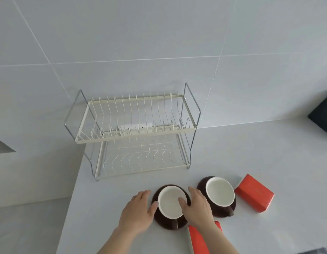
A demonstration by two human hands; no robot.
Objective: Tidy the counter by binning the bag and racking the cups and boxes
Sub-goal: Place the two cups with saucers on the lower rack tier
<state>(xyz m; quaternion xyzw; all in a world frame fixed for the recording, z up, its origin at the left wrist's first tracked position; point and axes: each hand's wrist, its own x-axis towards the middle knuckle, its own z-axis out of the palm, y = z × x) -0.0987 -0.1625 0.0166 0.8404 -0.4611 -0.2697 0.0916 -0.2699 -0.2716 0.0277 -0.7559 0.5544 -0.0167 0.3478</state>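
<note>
Head-camera view looks down on a pale grey counter set against a tiled wall. Both hands close around the near brown cup, which has a white inside and its handle pointing toward the person. The left hand lies against the cup's left side, fingers stretched along the outer wall and the thumb tip touching the rim. The right hand grips the right side, its thumb pressed inside the white bowl and its fingers curled round the outside. The cup sits on the counter; whether it is lifted at all cannot be told. Just to its right stands a second brown cup, upright and untouched. Beside that, further right, lies a red box, tilted on the counter. Another red box lies at the near edge, partly under the right forearm. A two-tier wire dish rack stands at the far side against the wall, both tiers bare.
</note>
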